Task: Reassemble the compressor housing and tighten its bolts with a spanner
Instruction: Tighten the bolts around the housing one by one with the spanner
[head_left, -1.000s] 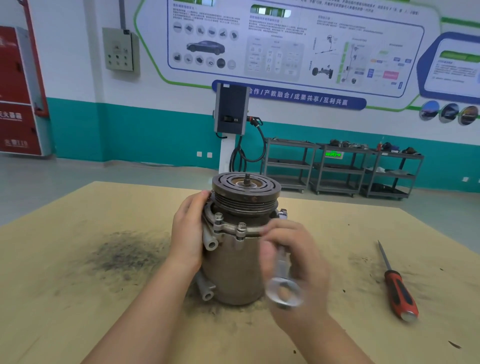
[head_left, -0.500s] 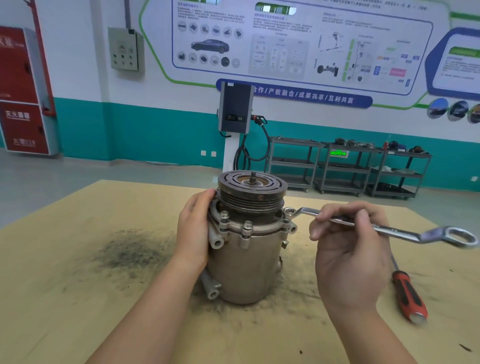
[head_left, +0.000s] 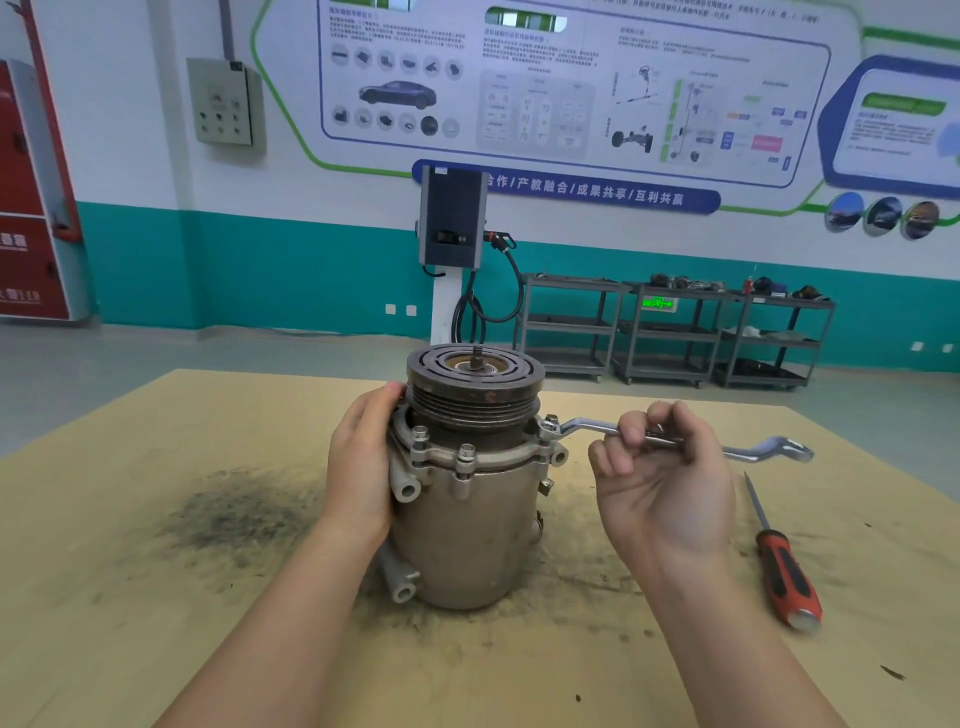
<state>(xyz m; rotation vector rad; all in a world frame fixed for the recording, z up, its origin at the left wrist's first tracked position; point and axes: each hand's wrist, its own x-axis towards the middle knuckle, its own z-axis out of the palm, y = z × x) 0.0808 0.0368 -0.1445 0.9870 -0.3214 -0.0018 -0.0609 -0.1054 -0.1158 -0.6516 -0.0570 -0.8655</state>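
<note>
A grey metal compressor (head_left: 467, 530) stands upright on the wooden table (head_left: 156, 623), its dark pulley on top. Flange bolts (head_left: 466, 453) stick up around the housing's upper rim. My left hand (head_left: 361, 467) grips the compressor's left side below the pulley. A silver ring spanner (head_left: 587, 428) lies level to the right, its near ring seated on the bolt at the flange's right edge (head_left: 548, 427). My right hand (head_left: 660, 467) holds the spanner's shaft at mid-length, fingers curled over it.
A red-handled screwdriver (head_left: 784, 571) lies on the table to the right of my right hand. Dark grime stains the table left of the compressor. Beyond the table's far edge stand a charging post (head_left: 452, 223) and metal shelf carts (head_left: 670, 332).
My right hand swung the spanner from in front of the compressor out to the right, and its ring now sits on the right flange bolt. The left hand kept its hold.
</note>
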